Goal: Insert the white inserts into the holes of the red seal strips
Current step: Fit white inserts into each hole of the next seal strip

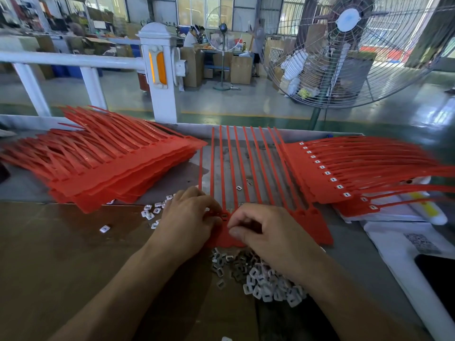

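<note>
- Right now the grip is a two-handed one: the left hand (187, 217) and right hand (261, 230) meet fingertip to fingertip over the near band of a red seal strip sheet (312, 225), fingers of both curled in and pinching at one spot.
- Between the fingertips sits a small dark-slotted hole (224, 215) in the band; whether a white insert is already seated there, or which hand carries it, I cannot tell, since the fingers cover it.
- Outward, the sheet's thin tails (246, 168) run straight away from the person, so the row of holes runs left to right along the near edge, and the next holes lie to the right of the grip, under and beyond the right hand.
- Supply lies nearest the right wrist: a heap of white inserts (266, 281) on the surface, with a few loose ones (150, 212) beside the left hand.
- Farther out, an unfilled stack (110, 168) lies left, and a filled stack (327, 175) with white dots lies right.
</note>
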Action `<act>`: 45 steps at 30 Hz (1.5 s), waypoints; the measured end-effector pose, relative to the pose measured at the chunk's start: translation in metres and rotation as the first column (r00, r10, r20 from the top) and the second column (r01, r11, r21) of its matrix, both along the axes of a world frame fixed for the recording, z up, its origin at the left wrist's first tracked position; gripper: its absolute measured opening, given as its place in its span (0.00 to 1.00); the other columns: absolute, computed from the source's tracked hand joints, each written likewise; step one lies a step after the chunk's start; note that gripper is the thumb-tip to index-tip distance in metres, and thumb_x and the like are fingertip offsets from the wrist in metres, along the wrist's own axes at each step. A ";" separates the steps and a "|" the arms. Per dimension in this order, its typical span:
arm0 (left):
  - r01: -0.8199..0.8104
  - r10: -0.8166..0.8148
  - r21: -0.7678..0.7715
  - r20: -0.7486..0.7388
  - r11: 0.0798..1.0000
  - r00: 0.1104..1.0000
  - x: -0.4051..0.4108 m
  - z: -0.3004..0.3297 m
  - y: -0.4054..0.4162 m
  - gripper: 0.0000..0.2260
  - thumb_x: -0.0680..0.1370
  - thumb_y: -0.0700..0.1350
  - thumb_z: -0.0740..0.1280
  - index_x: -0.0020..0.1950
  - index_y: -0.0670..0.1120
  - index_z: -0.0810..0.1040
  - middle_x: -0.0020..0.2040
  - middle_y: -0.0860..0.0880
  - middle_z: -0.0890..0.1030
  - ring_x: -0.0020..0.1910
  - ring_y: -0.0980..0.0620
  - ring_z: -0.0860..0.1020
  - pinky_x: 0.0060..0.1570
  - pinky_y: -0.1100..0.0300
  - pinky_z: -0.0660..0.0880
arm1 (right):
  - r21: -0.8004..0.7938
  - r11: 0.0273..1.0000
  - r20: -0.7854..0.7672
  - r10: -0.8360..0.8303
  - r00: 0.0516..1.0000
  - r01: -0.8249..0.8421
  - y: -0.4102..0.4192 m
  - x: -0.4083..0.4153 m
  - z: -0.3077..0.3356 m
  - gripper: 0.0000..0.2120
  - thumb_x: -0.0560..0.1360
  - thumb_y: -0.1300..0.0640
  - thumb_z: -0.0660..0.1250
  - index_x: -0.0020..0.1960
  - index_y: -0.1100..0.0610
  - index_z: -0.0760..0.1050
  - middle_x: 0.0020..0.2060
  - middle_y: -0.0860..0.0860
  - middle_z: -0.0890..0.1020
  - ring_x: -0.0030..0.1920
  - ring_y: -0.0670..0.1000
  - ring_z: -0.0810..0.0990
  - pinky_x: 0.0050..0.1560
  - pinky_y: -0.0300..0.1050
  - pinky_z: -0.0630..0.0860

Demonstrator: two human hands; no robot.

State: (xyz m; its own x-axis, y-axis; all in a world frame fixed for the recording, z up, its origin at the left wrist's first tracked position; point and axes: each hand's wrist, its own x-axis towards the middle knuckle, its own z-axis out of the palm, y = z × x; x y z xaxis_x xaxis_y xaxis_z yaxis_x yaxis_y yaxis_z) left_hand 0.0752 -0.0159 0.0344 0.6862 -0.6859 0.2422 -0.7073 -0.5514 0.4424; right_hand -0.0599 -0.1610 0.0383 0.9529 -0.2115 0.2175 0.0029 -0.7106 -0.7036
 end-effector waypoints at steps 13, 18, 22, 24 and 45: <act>0.000 -0.002 -0.048 -0.038 0.999 0.999 0.001 -0.003 0.000 0.08 0.76 0.51 0.73 0.55 0.57 0.84 0.57 0.53 0.76 0.61 0.50 0.71 0.63 0.54 0.67 | 0.210 0.931 -0.017 -0.301 0.953 0.298 -0.017 0.016 -0.001 0.09 0.78 0.56 0.74 0.50 0.41 0.85 0.43 0.36 0.86 0.42 0.38 0.85 0.44 0.32 0.78; 0.002 -0.004 -0.051 -0.035 0.999 0.999 0.003 -0.005 0.000 0.08 0.76 0.52 0.73 0.55 0.56 0.83 0.56 0.53 0.76 0.60 0.50 0.71 0.61 0.56 0.67 | 0.052 0.948 -0.010 -0.315 0.949 0.315 -0.016 0.029 -0.005 0.08 0.78 0.58 0.74 0.54 0.46 0.86 0.49 0.39 0.86 0.49 0.37 0.83 0.54 0.36 0.80; 0.001 -0.003 -0.056 -0.037 0.998 0.999 0.004 -0.005 -0.001 0.08 0.76 0.52 0.73 0.55 0.56 0.83 0.56 0.53 0.76 0.61 0.50 0.71 0.63 0.54 0.67 | 0.009 0.956 0.000 -0.294 0.956 0.294 -0.017 0.030 -0.013 0.08 0.78 0.57 0.74 0.54 0.47 0.86 0.45 0.34 0.83 0.51 0.32 0.80 0.51 0.26 0.72; 0.003 -0.006 -0.056 -0.039 0.998 0.999 0.004 -0.005 -0.001 0.08 0.76 0.52 0.73 0.55 0.56 0.83 0.57 0.53 0.76 0.61 0.50 0.70 0.64 0.53 0.68 | -0.033 0.958 0.002 -0.285 0.959 0.285 -0.016 0.030 -0.013 0.08 0.78 0.57 0.74 0.55 0.47 0.86 0.48 0.37 0.83 0.53 0.36 0.81 0.55 0.30 0.74; 0.012 -0.015 -0.072 -0.039 0.997 0.999 0.005 -0.003 -0.001 0.08 0.76 0.51 0.74 0.54 0.56 0.84 0.55 0.53 0.76 0.59 0.50 0.71 0.61 0.56 0.68 | -0.057 0.963 -0.024 -0.264 0.964 0.262 -0.024 0.022 -0.013 0.11 0.79 0.59 0.72 0.58 0.47 0.85 0.50 0.36 0.80 0.50 0.28 0.75 0.49 0.19 0.69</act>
State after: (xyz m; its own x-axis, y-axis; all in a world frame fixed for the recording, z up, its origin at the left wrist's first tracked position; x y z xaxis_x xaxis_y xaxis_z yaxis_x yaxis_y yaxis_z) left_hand 0.0803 -0.0170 0.0311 0.6871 -0.6769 0.2642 -0.6956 -0.5077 0.5083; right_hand -0.0376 -0.1850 0.0254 0.8716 -0.4444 0.2067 -0.2099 -0.7196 -0.6619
